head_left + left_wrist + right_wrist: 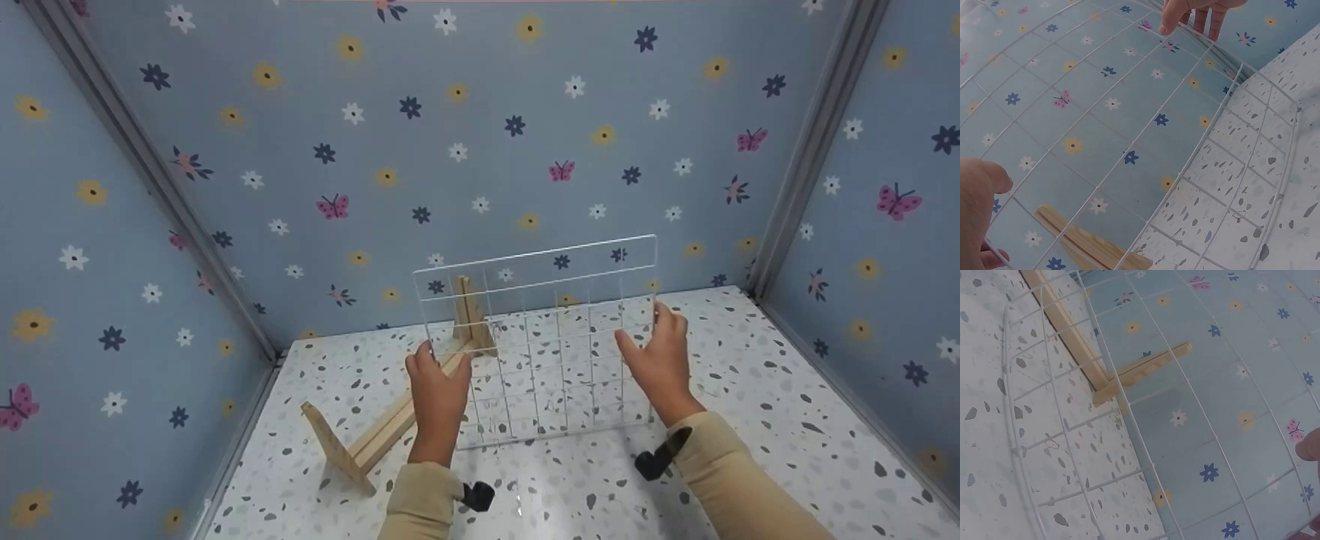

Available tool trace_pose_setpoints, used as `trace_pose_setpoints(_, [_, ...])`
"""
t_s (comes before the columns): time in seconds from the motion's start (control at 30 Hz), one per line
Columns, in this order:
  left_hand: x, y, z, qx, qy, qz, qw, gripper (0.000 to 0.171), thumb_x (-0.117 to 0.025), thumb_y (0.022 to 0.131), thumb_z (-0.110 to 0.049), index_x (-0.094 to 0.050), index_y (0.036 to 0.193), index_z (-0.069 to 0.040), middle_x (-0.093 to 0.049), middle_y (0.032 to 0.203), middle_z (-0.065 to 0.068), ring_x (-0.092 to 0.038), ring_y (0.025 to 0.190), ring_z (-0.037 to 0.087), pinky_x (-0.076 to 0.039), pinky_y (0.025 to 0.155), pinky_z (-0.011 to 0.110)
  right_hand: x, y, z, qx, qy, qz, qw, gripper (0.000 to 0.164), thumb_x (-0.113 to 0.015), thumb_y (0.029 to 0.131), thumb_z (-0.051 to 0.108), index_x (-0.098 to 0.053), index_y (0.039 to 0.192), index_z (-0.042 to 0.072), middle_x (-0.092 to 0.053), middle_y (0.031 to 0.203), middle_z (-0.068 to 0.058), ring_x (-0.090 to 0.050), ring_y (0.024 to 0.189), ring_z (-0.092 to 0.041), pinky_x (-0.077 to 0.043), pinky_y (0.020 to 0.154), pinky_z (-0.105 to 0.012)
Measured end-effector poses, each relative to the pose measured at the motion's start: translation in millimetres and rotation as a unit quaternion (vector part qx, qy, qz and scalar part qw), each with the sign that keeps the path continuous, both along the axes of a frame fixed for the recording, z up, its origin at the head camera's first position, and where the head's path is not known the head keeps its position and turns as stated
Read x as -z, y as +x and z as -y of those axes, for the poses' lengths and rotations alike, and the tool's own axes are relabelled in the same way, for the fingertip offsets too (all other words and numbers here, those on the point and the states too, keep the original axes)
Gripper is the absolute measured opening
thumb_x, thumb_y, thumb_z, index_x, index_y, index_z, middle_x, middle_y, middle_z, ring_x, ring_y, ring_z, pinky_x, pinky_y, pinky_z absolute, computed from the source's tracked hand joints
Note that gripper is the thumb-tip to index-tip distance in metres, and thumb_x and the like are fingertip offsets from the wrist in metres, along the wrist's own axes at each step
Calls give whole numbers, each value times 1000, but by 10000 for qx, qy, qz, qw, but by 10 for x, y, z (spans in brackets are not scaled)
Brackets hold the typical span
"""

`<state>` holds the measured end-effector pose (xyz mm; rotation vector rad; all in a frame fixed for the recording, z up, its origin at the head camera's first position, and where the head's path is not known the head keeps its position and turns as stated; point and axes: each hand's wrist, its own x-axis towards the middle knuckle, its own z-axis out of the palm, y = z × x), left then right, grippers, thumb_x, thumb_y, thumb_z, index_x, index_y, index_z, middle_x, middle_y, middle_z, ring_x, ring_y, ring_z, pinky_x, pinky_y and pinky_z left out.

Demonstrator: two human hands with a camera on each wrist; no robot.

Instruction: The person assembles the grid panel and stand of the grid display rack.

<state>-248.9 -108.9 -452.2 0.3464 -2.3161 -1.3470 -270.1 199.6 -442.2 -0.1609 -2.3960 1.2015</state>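
Note:
A white wire grid panel (pixel 535 253) stands tilted upright, held by its two side edges. My left hand (pixel 437 405) pinches the left edge wire between thumb and fingers; the left wrist view shows that thumb in front of the mesh and fingertips behind it. On the opposite edge, my right hand (pixel 664 364) grips the wire, thumb toward the mesh. Behind the panel and to its left lies a wooden frame (pixel 394 420), a long rail with an upright piece at each end. Its far upright (pixel 1151 365) shows through the mesh in the right wrist view.
A white speckled table (pixel 750 465) spreads under everything. Blue flower-patterned panels (pixel 495 165) enclose it at the back and both sides, with grey metal posts (pixel 806 150) at the corners. The wooden frame's near upright (pixel 337 450) stands left of my left hand.

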Motion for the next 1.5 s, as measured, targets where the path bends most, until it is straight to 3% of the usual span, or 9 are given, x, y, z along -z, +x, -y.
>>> trace_pose_setpoints(0.7, [145, 38, -16, 90, 267, -1097, 9936, 56, -71, 96, -22, -50, 141, 4, -51, 117, 18, -56, 108, 33, -51, 90, 51, 124, -2, -18, -60, -384, -257, 9989, 77, -71, 94, 24, -29, 153, -3, -37, 138, -26, -47, 124, -39, -44, 103, -54])
trace_pose_setpoints(0.87, [165, 41, -18, 125, 380, -1219, 9917, 56, -71, 97, -21, -49, 142, 4, -54, 122, 19, -56, 117, 34, -50, 95, 52, 144, -7, -12, -25, -392, -260, 9989, 76, -71, 95, 23, -28, 153, -4, -36, 139, -26, -48, 126, -40, -45, 105, -53])
trace_pose_setpoints(1.0, [177, 35, -37, 196, 507, -1306, 9899, 58, -70, 97, -20, -47, 145, 4, -57, 135, 20, -55, 127, 36, -48, 103, 53, 157, -8, -6, 26, -412, -295, 9987, 76, -71, 95, 23, -29, 152, -3, -37, 139, -26, -48, 127, -40, -45, 106, -52])
trace_pose_setpoints(1.17, [166, 49, -58, 198, 762, -1390, 9872, 56, -67, 99, -21, -47, 147, 1, -55, 145, 17, -53, 133, 34, -47, 105, 51, 168, -6, -2, 56, -508, -416, 9978, 75, -72, 94, 23, -31, 152, -2, -38, 137, -26, -49, 126, -39, -46, 105, -52])
trace_pose_setpoints(1.5, [215, 25, -44, 87, 1551, -1570, 9753, 46, -66, 100, -17, -54, 143, -3, -61, 139, 15, -57, 129, 33, -47, 106, 49, 168, 9, 31, 119, -1042, -254, 9942, 71, -65, 98, 26, -28, 155, 3, -35, 143, -23, -45, 132, -38, -42, 110, -50])
